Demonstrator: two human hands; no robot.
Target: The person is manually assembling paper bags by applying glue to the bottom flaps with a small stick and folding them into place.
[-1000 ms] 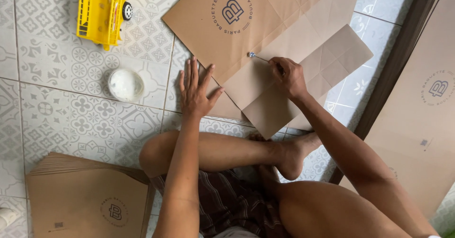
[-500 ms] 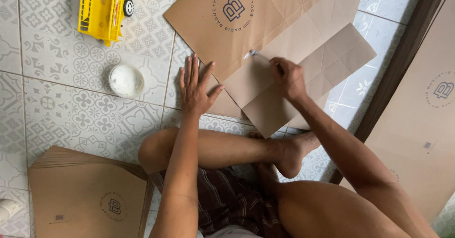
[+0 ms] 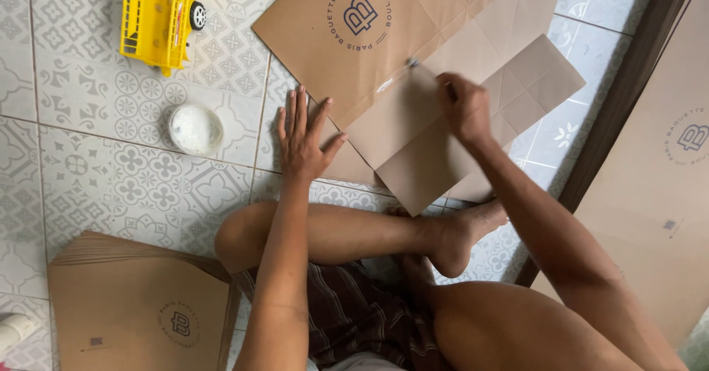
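A brown paper bag [image 3: 413, 53] with a round printed logo lies flat on the tiled floor, its bottom flaps folded open. My left hand [image 3: 303, 138] presses flat on the bag's lower left edge, fingers spread. My right hand [image 3: 464, 107] grips a thin stick-like tool [image 3: 413, 64] whose whitish tip touches the fold of a flap. A smear of white paste shows on the paper beside the tip. A small round tub of white paste [image 3: 196, 128] stands left of my left hand.
A yellow toy truck [image 3: 157, 18] sits at the top left. One stack of brown paper bags [image 3: 140, 308] lies at the lower left, a taller stack [image 3: 657, 157] at the right. My crossed bare legs [image 3: 384, 238] fill the lower middle.
My right hand has moved up and to the right along the fold, dragging the tool's tip with it. My left hand has stayed pressed on the bag.
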